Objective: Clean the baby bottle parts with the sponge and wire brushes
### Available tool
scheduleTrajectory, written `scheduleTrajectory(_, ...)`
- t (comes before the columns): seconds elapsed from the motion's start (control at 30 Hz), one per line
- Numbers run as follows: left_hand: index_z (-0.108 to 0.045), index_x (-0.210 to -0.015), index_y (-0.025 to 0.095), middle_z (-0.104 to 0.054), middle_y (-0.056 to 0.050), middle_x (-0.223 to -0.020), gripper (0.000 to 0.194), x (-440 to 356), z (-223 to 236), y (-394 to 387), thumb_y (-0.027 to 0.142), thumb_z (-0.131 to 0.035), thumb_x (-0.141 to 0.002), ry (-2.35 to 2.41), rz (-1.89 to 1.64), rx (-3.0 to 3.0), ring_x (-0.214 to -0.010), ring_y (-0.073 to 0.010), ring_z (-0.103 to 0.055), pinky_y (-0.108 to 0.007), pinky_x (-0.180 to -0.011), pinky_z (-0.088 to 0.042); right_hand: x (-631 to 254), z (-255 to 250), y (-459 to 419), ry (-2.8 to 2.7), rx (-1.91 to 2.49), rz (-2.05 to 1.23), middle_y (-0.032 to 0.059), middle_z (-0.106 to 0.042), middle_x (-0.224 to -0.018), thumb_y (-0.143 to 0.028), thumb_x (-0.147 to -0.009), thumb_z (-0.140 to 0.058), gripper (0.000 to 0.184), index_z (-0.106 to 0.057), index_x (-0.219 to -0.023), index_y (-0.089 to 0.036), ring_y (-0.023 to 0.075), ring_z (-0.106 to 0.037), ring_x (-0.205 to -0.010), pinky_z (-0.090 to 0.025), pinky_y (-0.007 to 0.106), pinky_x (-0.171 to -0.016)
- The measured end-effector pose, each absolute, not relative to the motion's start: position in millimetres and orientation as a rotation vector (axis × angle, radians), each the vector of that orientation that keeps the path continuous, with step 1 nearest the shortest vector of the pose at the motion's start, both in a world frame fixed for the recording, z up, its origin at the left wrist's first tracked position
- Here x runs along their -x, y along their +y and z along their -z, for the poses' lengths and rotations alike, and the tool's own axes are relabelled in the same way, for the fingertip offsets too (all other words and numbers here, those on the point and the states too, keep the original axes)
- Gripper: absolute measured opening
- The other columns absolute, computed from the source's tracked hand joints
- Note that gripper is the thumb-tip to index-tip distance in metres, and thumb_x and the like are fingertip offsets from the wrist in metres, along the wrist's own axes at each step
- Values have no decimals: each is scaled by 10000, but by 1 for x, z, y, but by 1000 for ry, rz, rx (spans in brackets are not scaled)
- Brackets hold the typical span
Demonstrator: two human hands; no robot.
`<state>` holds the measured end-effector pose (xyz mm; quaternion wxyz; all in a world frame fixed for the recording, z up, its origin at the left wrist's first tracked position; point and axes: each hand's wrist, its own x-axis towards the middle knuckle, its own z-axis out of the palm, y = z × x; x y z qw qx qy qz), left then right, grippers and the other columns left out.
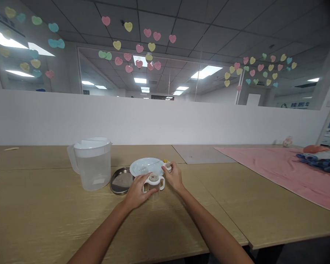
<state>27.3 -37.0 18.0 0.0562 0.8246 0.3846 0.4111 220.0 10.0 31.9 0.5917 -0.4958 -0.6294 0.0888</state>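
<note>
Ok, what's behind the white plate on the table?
A small yellow object peeks out behind the white plate. The plate hides the rest of it, so what it is cannot be told.

A light wood table (30, 209) holds a plastic pitcher (92, 170), metal dish (121, 180), white plate (143, 165) and pink cloth (264, 172)

Two-handled bottle (154, 189) (clear plastic)

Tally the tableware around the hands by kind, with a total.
Clear plastic pitcher: 1
White plate: 1
Round steel dish: 1
Two-handled baby bottle: 1
Bottle cap: 1
Total: 5
</note>
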Motion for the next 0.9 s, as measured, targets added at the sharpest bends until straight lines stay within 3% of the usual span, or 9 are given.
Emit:
scheduleTrajectory(0.3, -435, -1268, 186, -528, -112, -1233, 614, -27, -18, -36, 508, -547, -757, 1171, -1246, -2511, -1119, -263, -468, -415, -948, -373, -225, -37, 9, -1354, 1233, -154, 40, -609, -822, -417, -692, -546, 278, -410, -822, -213, 203, -569, -717, -414, 309, -665)
scheduleTrajectory(0.47, -427, -1272, 173, -526, -121, -1232, 619, -27, -17, -36, 510, -534, -764, 1182, -1238, -2524, -1116, -262, -471, -421, -944, -375, -225, -35, 7, -1514, 1209, -18, 45, -600, -956, -253, -733, -495, 262, -495, -988, -191, 202, -560, -858, -422, 321, -764)
scheduleTrajectory(0.63, -434, -1264, 172, -524, -119, -1235, 613, -28, -19, -39, 516, -527, -766, 1206, -1232, -2540, -1110, -257, -478, -412, -939, -382, -226, -28, 8, -1701, 1247, 176, 94, -534, -1008, -126, -740, -472, 389, -543, -1119, -182, 222, -490, -966, -400, 349, -858)
scheduleTrajectory(0.9, -443, -1255, 165, -530, -121, -1231, 614, -28, -18, -38, 519, -531, -762, 1208, -1243, -2542, -1113, -255, -480, -409, -937, -387, -222, -28, 5, -1792, 1225, 211, 113, -529, -1046, -121, -747, -477, 432, -476, -1179, -144, 243, -458, -1009, -393, 381, -885)
